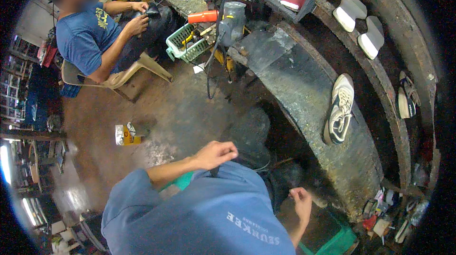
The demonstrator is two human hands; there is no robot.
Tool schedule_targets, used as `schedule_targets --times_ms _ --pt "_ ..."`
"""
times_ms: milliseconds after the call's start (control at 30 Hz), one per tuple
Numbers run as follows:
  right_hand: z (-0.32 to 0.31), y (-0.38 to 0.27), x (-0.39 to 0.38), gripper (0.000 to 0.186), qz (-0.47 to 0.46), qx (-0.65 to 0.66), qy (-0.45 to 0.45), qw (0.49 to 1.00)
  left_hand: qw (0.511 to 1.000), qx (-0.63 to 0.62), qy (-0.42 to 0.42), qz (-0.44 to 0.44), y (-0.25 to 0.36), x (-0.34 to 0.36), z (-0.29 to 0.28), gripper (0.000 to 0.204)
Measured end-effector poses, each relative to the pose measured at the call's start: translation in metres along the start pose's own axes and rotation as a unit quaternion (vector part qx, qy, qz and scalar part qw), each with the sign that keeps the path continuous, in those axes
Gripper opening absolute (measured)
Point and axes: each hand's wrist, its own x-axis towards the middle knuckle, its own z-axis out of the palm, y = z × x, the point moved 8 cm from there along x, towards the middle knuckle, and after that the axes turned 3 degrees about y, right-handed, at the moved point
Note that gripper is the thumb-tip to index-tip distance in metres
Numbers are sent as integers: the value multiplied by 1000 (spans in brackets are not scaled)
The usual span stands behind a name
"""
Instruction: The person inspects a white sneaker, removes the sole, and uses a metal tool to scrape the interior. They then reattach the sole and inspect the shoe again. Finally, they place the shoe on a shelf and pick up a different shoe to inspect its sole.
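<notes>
My left hand is in front of my waist, over my lap, its fingers curled together and no object showing in them. Low on the right, beside my thigh, my right hand has thumb and forefinger pinched together. Whatever may be between those fingertips is too small to make out. Neither hand touches the workbench, which curves along my right side. On it lies a single white and dark sneaker, its laced opening facing up, well ahead of my right hand.
A pair of white soles rests on the shelf rail beyond the bench. Another shoe sits farther right. Ahead are a pale green basket of tools and an orange cylinder. A seated person handles a dark piece. A yellow can stands on the floor.
</notes>
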Motion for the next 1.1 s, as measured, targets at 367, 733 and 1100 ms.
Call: schedule_targets --times_ms 367,733,1100 --pt "31 33 -72 18 88 -72 -237 965 925 -53 -349 -140 -156 -175 32 34" --pt "39 12 -79 20 -12 -48 -238 970 861 -102 -419 -269 -168 -210 51 30" --pt "44 18 -81 24 44 -81 -292 952 846 -46 -454 -276 -169 -193 33 29"
